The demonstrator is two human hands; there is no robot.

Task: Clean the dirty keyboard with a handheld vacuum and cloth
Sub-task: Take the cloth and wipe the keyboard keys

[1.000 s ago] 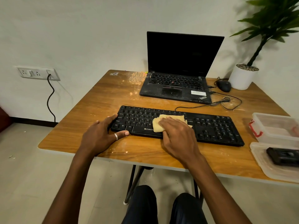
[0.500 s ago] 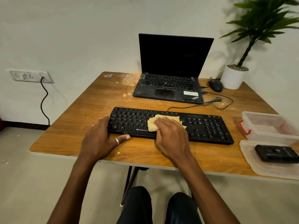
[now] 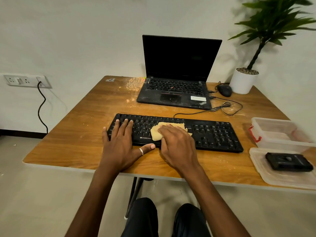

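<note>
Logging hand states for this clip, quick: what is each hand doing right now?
Left hand: open, fingers flat on the left end of the keyboard.
Right hand: open, pressing the cloth onto the keyboard.

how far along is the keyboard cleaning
Done: vacuuming cannot be confirmed, but a black device, possibly the vacuum, lies set aside in a plastic lid.
In hand: the right hand presses the cloth on the middle of the keyboard, while the left hand lies flat on its left keys.
Left: probably the right half, which the cloth does not cover.
</note>
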